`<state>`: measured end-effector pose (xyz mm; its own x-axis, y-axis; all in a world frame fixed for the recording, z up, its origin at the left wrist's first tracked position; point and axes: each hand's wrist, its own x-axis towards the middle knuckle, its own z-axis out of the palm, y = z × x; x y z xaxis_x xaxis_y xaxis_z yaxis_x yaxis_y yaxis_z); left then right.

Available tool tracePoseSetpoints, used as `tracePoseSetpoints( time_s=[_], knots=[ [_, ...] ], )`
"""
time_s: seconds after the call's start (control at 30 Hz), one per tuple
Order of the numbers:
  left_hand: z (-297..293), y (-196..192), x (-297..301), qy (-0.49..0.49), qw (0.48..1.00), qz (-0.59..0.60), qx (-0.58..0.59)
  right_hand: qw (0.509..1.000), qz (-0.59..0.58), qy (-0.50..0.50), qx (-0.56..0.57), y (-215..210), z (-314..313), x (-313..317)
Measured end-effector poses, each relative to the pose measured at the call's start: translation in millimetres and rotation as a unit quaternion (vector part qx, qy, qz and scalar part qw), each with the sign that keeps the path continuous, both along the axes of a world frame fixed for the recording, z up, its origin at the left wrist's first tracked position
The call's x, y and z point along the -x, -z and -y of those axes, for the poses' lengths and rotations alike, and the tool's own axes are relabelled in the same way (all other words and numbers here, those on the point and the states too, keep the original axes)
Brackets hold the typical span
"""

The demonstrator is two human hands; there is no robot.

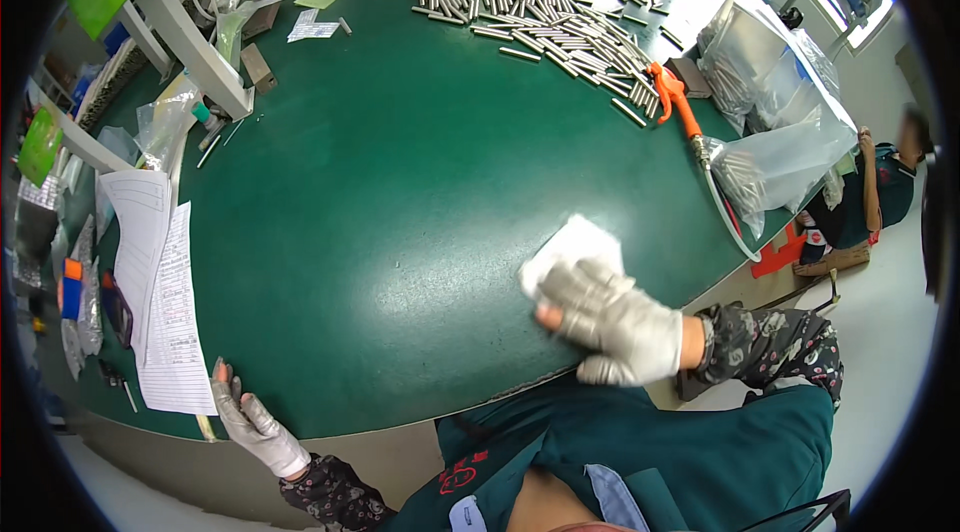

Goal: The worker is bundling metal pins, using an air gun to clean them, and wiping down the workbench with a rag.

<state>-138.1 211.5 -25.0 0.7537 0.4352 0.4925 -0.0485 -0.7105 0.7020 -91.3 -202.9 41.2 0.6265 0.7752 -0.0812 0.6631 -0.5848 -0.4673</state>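
My right hand [620, 324], in a pale glove with bare fingertips, presses a white cloth [575, 244] onto the green tabletop [330, 262] near the front edge. Its fingers lie over the near part of the cloth and look slightly smeared by motion. At the table's front left edge rests my left hand [257, 427], gloved the same way. Its fingers are stretched out and hold nothing. Just beside them lie printed paper sheets [172, 317].
Many short metal rods [560, 27] lie heaped at the far side. An orange air blow gun [678, 102] with a hose is at the right, beside clear plastic bags [770, 82]. A grey frame post [190, 37] stands far left. Another person [875, 182] is at the right.
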Motion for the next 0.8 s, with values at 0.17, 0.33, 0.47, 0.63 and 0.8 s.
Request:
tracePoseSetpoints(
  time_s=[0.17, 0.33, 0.47, 0.63, 0.8],
  knots=[
    [-1.3, -0.1, -0.5, 0.013, 1.0, 0.003, -0.015, 0.981, 0.062, -0.16, -0.088, 9.1, -54.2, -34.9],
    [1.3, 7.4, -2.7, 0.024, 0.999, 0.02, 0.012, 0.987, 0.153, -0.041, 0.003, 25.9, -58.4, -94.8],
    [0.6, 5.6, -0.4, 0.006, 0.999, 0.028, 0.016, 0.985, 0.132, 0.11, 0.025, 24.6, 2.8, -87.5],
    [2.0, 3.8, -4.5, 0.006, 1.0, 0.024, 0.014, 0.977, 0.128, 0.17, 0.029, 13.0, 69.2, -19.4],
    [6.5, -4.9, -10.3, -0.011, 1.0, 0.005, -0.019, 0.959, 0.147, 0.241, -0.037, 14.0, 117.5, 7.6]
  ],
)
